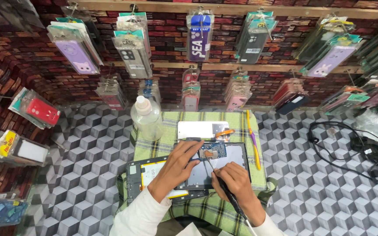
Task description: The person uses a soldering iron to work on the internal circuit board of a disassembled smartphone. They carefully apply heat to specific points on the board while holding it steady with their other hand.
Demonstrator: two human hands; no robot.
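On the green checked cloth [162, 144] covering the middle of the worktop lies an opened dark tablet [224, 168] with a small blue circuit board [213, 151] at its far edge. The left hand [178, 168] rests flat on the tablet, fingers loosely spread, fingertips at the board. The right hand [237, 185] pinches a thin black probe tool [218, 181], its tip near the board. A clear plastic bottle [147, 118] stands at the cloth's far left corner.

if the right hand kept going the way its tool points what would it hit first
Probably the blue circuit board in the opened device: the right hand aims its tool up-left at it, though depth is unclear.
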